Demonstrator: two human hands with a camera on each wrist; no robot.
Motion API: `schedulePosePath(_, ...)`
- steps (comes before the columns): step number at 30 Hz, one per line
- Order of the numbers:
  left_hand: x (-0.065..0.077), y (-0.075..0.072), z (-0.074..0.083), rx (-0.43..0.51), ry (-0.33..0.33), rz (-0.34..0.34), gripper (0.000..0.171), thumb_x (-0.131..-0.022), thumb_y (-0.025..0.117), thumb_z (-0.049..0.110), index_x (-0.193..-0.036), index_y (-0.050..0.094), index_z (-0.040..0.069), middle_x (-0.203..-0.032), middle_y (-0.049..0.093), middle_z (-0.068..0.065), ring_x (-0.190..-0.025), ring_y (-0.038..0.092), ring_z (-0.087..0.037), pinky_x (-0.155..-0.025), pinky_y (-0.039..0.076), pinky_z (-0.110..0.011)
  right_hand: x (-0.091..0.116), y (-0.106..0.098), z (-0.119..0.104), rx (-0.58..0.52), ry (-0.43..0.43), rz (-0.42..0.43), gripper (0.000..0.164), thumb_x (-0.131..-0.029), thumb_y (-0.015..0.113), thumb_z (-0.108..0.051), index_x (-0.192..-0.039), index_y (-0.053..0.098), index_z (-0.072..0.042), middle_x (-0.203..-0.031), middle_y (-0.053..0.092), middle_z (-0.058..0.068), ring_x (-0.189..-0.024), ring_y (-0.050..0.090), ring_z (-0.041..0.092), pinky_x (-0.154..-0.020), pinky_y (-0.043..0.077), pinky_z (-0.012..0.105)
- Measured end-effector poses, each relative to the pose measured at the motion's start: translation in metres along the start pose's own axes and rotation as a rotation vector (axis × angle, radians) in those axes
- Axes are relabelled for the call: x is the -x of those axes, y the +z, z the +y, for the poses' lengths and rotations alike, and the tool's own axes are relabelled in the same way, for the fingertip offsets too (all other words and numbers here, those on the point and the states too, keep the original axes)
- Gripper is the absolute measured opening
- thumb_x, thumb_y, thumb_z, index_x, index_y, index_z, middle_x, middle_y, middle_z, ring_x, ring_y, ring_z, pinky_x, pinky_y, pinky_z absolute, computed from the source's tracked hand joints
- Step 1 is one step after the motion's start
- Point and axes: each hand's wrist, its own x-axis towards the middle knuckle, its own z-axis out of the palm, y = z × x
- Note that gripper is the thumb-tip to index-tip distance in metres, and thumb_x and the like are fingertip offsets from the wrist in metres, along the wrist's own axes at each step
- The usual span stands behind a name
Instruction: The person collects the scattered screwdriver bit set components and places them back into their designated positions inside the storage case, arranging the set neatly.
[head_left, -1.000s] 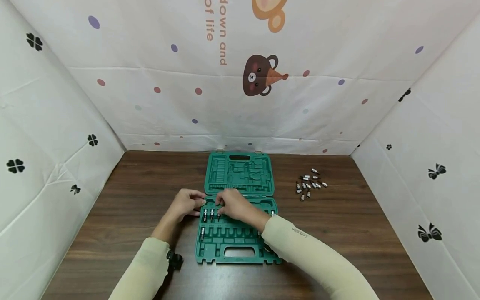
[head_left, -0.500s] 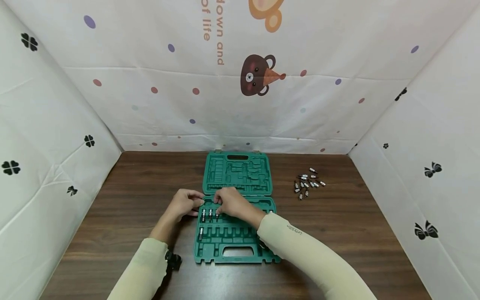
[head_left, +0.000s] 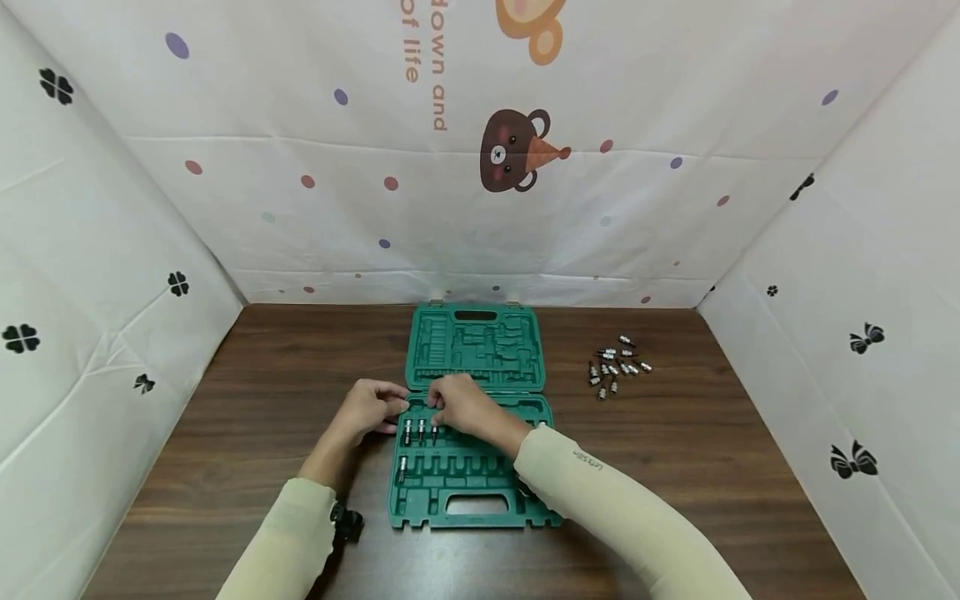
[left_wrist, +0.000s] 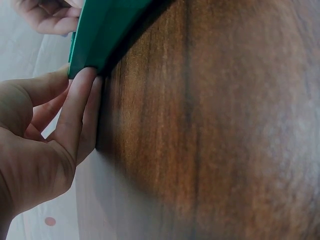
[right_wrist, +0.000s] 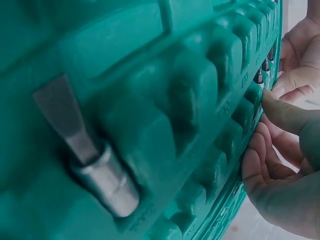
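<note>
An open green socket case (head_left: 480,483) lies on the table, lid toward the back wall. My left hand (head_left: 367,408) grips its left edge; in the left wrist view the thumb and fingers (left_wrist: 80,95) meet at the case corner. My right hand (head_left: 465,406) is over the upper row, thumb against a bit socket (head_left: 435,432), third from the left. In the right wrist view its other fingers curl at the case rim, and the socket's end is partly hidden by the thumb. Two bit sockets (head_left: 415,430) sit left of it; another (head_left: 402,468) lies in the lower row.
A loose group of several bit sockets (head_left: 609,369) lies on the wooden table (head_left: 675,467) to the right of the case. A flat-blade bit socket (right_wrist: 107,177) sits in a slot near the right wrist camera. Patterned white sheets (head_left: 300,225) enclose the table.
The head view has shifted slightly. Under my right thumb, more of the third bit socket's silver end shows than a second ago. Both hands keep nearly the same place on the case.
</note>
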Motion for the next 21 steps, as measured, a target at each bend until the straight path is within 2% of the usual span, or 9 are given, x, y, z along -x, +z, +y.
schedulePosePath(11, -0.001, 0.0, -0.002, 0.011, -0.012, 0.001, 0.023, -0.1, 0.067, 0.004, -0.121, 0.073, 0.0, -0.115, 0.071, -0.017, -0.085, 0.07, -0.019, -0.065, 0.064, -0.036, 0.004, 0.0, 0.001, 0.011, -0.022, -0.005, 0.019, -0.091, 0.082, -0.021, -0.107, 0.073, -0.016, -0.099, 0.067, -0.003, -0.087, 0.06, 0.008, -0.076, 0.054, 0.025)
schedulePosePath(21, -0.004, 0.001, -0.002, 0.007, -0.002, 0.01, 0.023, -0.1, 0.066, 0.004, -0.121, 0.073, 0.0, -0.113, 0.071, -0.017, -0.083, 0.07, -0.018, -0.064, 0.064, -0.035, 0.013, -0.006, 0.006, -0.095, -0.061, 0.0, 0.023, -0.093, 0.079, -0.016, -0.115, 0.073, -0.013, -0.109, 0.071, 0.002, -0.096, 0.065, 0.011, -0.082, 0.056, 0.026)
